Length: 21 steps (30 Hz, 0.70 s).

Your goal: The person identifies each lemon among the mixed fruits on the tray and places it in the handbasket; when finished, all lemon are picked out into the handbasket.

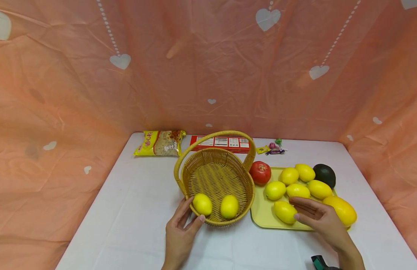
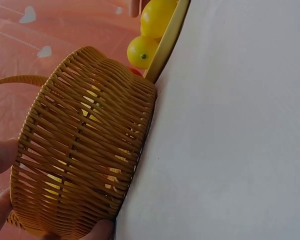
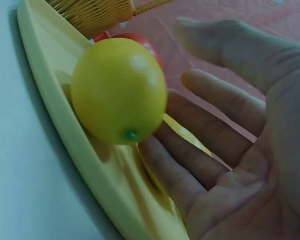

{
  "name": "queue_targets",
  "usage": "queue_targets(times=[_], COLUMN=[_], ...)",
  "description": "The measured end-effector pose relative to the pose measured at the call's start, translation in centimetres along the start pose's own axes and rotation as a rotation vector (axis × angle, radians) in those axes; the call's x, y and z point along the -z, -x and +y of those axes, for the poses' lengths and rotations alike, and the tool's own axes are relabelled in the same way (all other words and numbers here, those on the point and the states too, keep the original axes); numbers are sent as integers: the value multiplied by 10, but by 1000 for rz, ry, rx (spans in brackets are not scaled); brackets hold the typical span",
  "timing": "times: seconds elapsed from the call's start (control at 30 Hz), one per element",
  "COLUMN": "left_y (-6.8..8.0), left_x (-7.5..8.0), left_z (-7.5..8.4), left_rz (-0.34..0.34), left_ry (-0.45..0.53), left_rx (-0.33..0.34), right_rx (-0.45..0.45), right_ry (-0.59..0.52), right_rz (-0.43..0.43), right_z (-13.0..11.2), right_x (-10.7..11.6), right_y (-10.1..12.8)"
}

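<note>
A wicker basket (image 1: pixel 215 161) with a tall handle stands mid-table, holding two lemons, one at the left (image 1: pixel 202 204) and one at the right (image 1: pixel 229 207). My left hand (image 1: pixel 181 230) grips its near-left rim, with thumb and fingers also seen about the weave (image 2: pixel 85 145) in the left wrist view. Over the front of a yellow tray (image 1: pixel 272 221), my right hand (image 1: pixel 321 221) reaches beside a lemon (image 1: pixel 284 212), its fingers extended and thumb apart. In the right wrist view that lemon (image 3: pixel 119 90) lies before the fingers; whether they touch it I cannot tell.
Several more lemons (image 1: pixel 297 190) lie on the tray, with a yellow-orange fruit (image 1: pixel 341 211), a dark green fruit (image 1: pixel 324 175) and a red pomegranate-like fruit (image 1: pixel 260 173) at its edges. Behind are a yellow food bag (image 1: pixel 161 143), a red box (image 1: pixel 225 142) and wrapped candies (image 1: pixel 274 148).
</note>
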<state>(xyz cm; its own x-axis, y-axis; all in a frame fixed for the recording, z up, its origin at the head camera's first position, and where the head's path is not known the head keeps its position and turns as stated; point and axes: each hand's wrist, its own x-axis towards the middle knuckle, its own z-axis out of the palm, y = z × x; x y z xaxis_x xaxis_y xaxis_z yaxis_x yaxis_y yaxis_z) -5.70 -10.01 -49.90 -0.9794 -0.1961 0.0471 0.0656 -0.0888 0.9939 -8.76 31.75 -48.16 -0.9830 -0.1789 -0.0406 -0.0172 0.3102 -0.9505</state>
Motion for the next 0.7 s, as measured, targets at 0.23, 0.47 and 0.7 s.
queue_targets(times=[0.23,0.47,0.7], left_y=[0,0,0], left_x=[-1,0,0], left_z=[2,2,2], left_rz=[4,1,0], left_ry=[-9,-20,-27], left_rx=[10,15,10], right_rx=[-47,-80,-90], right_ry=[41,101,118], right_rz=[-36,-91,-91], right_z=[-1,-5,-6], right_x=[-11,-11,-8], right_y=[-10,-11,-10])
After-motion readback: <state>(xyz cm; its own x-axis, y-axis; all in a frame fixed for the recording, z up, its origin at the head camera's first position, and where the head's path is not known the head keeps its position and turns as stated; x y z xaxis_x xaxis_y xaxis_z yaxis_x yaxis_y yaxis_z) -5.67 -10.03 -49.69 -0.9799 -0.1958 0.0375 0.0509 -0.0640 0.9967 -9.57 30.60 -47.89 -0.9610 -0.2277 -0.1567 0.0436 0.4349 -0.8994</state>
